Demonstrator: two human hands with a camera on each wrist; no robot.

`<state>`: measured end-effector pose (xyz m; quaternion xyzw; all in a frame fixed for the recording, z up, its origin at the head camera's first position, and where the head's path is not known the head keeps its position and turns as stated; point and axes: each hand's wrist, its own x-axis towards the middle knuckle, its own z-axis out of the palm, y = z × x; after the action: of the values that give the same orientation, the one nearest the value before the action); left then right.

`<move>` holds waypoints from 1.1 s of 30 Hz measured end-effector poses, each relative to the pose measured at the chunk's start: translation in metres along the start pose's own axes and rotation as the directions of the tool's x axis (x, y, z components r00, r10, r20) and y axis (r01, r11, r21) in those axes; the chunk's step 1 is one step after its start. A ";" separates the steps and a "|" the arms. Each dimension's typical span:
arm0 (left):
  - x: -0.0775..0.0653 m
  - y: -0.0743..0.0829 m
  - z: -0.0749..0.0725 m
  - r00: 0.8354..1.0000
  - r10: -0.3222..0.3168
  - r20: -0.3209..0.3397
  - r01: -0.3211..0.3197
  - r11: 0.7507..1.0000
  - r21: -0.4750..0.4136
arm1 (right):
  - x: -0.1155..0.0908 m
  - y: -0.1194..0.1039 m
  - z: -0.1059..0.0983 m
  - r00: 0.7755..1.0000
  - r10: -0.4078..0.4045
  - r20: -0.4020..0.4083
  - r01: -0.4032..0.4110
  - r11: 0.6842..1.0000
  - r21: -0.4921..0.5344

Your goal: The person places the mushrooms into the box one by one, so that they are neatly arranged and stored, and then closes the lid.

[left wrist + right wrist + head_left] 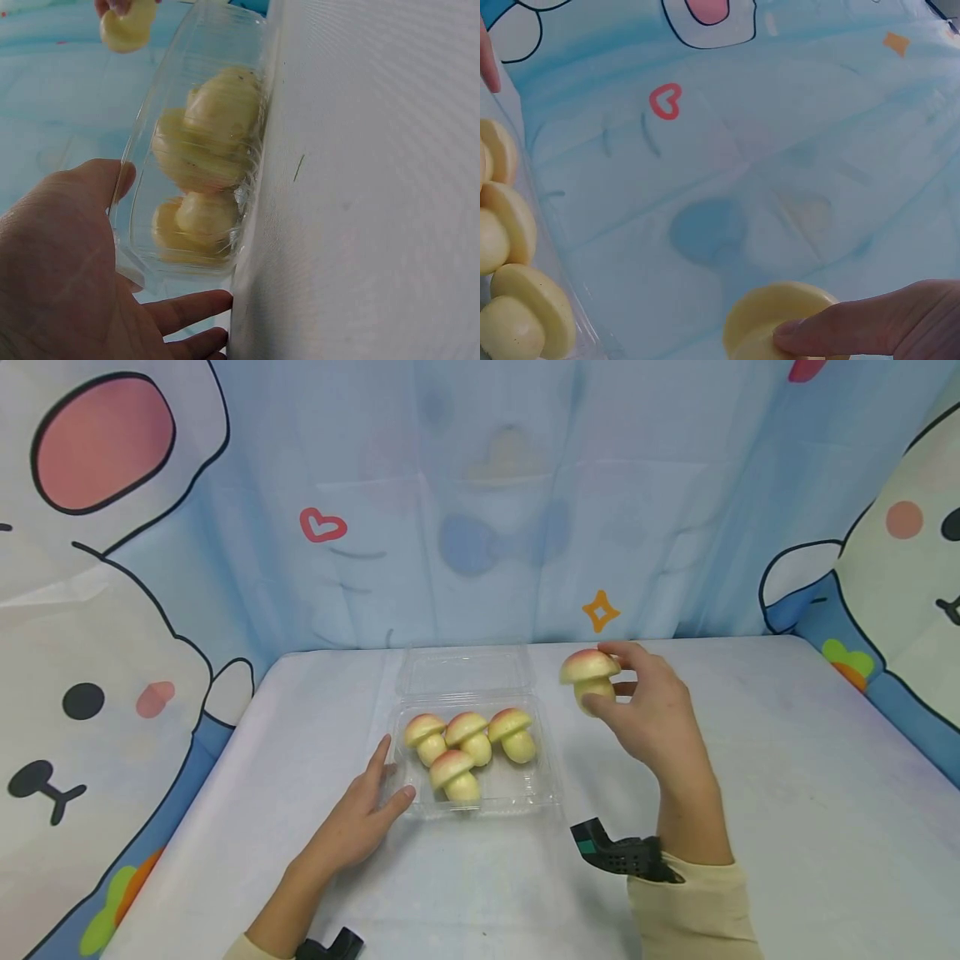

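My right hand (651, 706) pinches a mushroom-shaped bun (590, 675), pale yellow with a pinkish top, between thumb and fingers. It hangs above the table, to the right of an open clear plastic container (517, 789). Several like buns (453, 774) lie tilted in the container, close together toward its left and middle. At the container's left front corner, my left hand (360, 818) rests with fingers spread and fairly straight. In the left wrist view its thumb (126, 180) touches the container's rim. The right wrist view shows the right thumb (855, 330) pressed on the held bun.
The container's hinged clear lid (465, 670) lies back toward the rear. A white cloth (810, 827) covers the table. Behind it hangs a blue curtain (375, 443) with cartoon prints. Black wrist mounts (626, 853) are strapped at both wrists.
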<state>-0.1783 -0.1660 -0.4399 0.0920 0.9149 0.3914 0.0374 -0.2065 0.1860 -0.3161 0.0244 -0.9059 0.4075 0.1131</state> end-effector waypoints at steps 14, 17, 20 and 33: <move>-0.001 0.001 0.000 1.000 -0.009 0.003 0.009 1.000 -0.003 | -0.002 -0.005 0.007 0.994 -0.035 0.104 0.036 0.999 -0.003; -0.001 0.001 0.000 1.000 -0.009 0.003 0.009 1.000 -0.002 | -0.002 -0.007 0.008 0.992 -0.030 0.125 0.031 0.999 -0.009; -0.001 0.001 -0.001 1.000 -0.002 0.002 0.002 1.000 -0.002 | -0.003 -0.009 0.010 0.989 -0.029 0.146 0.030 1.000 -0.006; -0.001 0.002 -0.001 1.000 -0.007 0.002 0.007 1.000 0.001 | -0.003 -0.016 0.022 0.973 -0.031 0.228 0.037 0.999 -0.023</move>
<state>-0.1775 -0.1652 -0.4381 0.0895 0.9152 0.3909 0.0397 -0.2052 0.1589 -0.3190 0.0849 -0.9177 0.3878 0.0157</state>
